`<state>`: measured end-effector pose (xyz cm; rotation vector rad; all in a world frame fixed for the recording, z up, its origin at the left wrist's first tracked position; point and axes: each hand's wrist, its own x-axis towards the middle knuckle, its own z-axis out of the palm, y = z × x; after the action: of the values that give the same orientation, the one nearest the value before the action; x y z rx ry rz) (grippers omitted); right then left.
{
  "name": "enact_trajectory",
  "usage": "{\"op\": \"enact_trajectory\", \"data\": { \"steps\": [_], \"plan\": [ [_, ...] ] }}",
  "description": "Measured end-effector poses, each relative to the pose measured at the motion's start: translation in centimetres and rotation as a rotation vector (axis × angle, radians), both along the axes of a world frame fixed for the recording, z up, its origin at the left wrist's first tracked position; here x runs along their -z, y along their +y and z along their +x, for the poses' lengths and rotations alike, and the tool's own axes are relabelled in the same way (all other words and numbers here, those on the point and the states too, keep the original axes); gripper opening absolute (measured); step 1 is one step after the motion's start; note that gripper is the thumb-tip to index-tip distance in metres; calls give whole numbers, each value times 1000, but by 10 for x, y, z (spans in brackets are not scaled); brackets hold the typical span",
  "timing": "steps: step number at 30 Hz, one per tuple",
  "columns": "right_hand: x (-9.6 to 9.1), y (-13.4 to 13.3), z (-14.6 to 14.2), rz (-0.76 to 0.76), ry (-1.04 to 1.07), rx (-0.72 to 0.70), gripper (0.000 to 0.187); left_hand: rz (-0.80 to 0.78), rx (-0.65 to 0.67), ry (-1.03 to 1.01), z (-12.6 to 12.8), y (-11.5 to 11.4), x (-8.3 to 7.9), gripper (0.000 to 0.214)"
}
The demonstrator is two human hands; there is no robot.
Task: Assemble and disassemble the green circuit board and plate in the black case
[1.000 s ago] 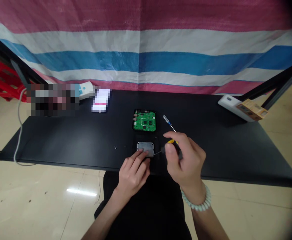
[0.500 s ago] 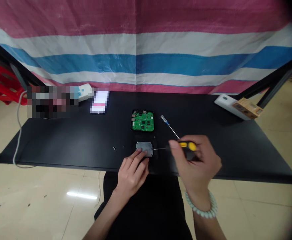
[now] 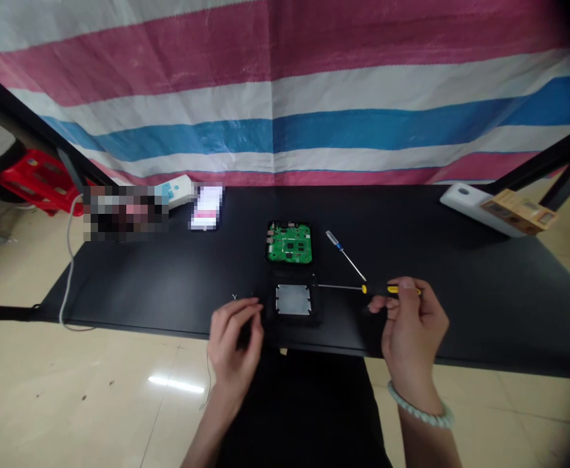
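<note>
Left hand (image 3: 233, 335) has come off the metal plate (image 3: 293, 300) since ½ sec ago and is now left of it; right hand (image 3: 414, 318) has gone further right, its screwdriver (image 3: 364, 288) now lying approx. level. From where I'm standing, L to R: phone (image 3: 207, 208), far left, screen lit. Nearer, a few tiny screws (image 3: 234, 297) just beyond the L hand's knuckles. That hand is loosely curled, thumb & fingertips close; can't tell if anything's pinched there. Fingertips are just beside the L edge of the black cover (image 3: 314, 307) framing the plate, so L is the nearer hand. Plate lies flat, long axis L–R, near the table's (image 3: 168, 279) near edge, w/ the green circuit board (image 3: 294, 244) directly on its far side. Yellow-&-black driver points left, also on an L–R axis, tip by the cover's far right corner; too small to tell if touching. Blue-handled screwdriver (image 3: 341, 249) lies diagonally beyond it, loose. R hand grips the held driver's handle, well right of the plate; only the shaft bridges the gap.
</note>
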<state>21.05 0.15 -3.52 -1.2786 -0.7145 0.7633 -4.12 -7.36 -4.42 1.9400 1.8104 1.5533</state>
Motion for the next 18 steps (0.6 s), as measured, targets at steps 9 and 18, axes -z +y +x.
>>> {"op": "enact_trajectory", "data": {
  "steps": [9, 18],
  "plan": [
    [0, -2, -1, -15, -24, 8, 34, -211, 9, 395, -54, 30, -4, 16],
    [1, -4, -1, -26, -35, 17, 33, -226, 34, 401, -48, 38, -3, 7]
  ]
}}
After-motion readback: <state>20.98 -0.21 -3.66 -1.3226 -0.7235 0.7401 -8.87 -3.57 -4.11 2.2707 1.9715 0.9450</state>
